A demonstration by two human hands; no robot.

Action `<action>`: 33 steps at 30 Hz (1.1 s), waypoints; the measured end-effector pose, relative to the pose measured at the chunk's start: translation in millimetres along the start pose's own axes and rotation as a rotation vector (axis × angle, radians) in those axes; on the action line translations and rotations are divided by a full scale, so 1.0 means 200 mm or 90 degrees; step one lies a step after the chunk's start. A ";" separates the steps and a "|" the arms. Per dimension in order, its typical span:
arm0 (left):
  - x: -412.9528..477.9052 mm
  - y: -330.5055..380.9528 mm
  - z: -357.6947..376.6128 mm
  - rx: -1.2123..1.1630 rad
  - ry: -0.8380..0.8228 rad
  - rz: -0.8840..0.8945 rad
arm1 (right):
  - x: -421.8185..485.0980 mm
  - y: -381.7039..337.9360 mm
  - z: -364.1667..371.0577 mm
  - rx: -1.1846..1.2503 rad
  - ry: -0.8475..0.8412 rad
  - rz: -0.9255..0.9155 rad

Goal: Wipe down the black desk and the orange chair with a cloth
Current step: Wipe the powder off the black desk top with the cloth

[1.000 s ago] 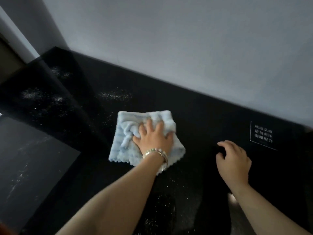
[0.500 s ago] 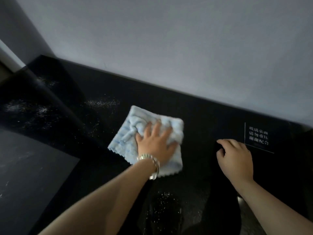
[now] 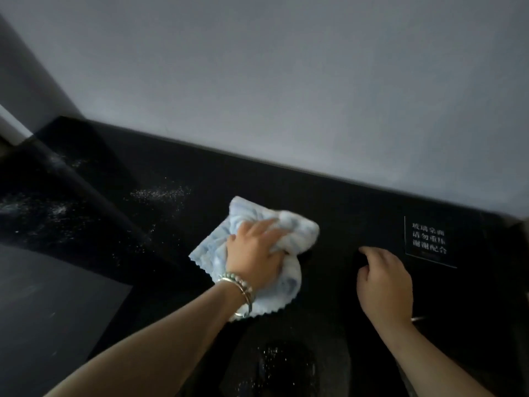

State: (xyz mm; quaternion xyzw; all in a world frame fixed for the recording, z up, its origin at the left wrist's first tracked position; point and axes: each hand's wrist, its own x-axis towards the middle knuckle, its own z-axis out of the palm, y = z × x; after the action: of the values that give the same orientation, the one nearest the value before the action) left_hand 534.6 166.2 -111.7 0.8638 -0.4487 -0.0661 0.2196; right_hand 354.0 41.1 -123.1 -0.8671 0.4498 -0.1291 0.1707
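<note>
Fingers [image 3: 264, 226] of the left hand [image 3: 254, 255] lie spread and nearly straight across a pale blue cloth [image 3: 286, 285], pressing it flat to the black table [image 3: 329, 202] rather than clutching it.

A plain grey wall [image 3: 286, 81] fills the upper half of the view, meeting the table's far edge along a line that drops from 10 o'clock to 3 o'clock. The table is glossy and dark, and at 8 o'clock a duller grey patch [image 3: 51, 310] shows on or beside it; which of the two cannot be told.

The cloth sits near the middle of the table, just at 7 o'clock of the frame's centre. It is soft and ribbed, with faint blue stripes and a scalloped hem along its near edge, and it is bunched into folds ahead of the fingertips.

The right hand [image 3: 383, 285] rests on the table at 4 o'clock, well apart from the cloth, its fingers loosely curled and holding nothing.

Just at 1 o'clock of that hand, a thin white outline frames a label [image 3: 429, 242] with three rows of white characters.

Beaded and metal bracelets [image 3: 240, 285] circle the left wrist, lying over the cloth's near edge.

White specks [image 3: 157, 193] dust the table at 10 o'clock of the cloth, and more specks [image 3: 269, 353] lie at 6 o'clock.
</note>
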 end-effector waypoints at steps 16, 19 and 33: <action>-0.02 -0.01 0.06 0.107 -0.216 0.142 | 0.07 -0.20 0.02 0.239 0.099 -0.062; -0.01 -0.01 -0.09 -0.349 -0.221 -0.002 | 0.02 -0.34 -0.01 0.166 0.177 -0.159; -0.03 -0.29 -0.15 -0.241 0.174 -0.302 | 0.26 -0.61 0.11 -0.052 0.018 -0.270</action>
State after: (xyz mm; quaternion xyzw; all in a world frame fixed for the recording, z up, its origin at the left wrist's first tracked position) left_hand 582.9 209.8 -110.5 0.8889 -0.1809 -0.0810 0.4131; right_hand 481.2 67.8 -89.7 -0.9466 0.2647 -0.1557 0.0979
